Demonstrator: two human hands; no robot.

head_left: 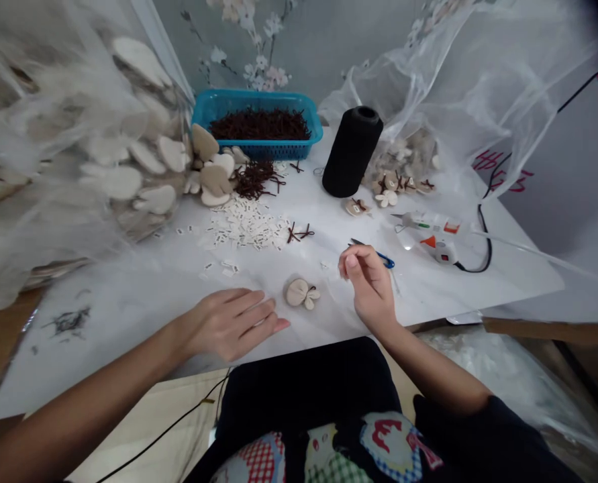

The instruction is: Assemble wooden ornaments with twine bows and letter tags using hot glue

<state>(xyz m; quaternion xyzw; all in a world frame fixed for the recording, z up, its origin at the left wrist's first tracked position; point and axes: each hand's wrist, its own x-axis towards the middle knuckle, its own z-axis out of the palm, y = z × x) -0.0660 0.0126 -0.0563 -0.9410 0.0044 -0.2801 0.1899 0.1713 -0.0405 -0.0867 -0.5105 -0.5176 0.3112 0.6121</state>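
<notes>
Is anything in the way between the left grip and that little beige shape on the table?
Nothing I can see: only a bit of bare white table lies between the left grip and the little beige shape. The blue-handled tool is over behind the right grip, not between them.

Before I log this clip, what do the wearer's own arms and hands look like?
The left hand and right hand are ungloved, with no rings or wristbands visible. Left forearm and right forearm are uncovered; a dark, short sleeve shows on the right.
</notes>
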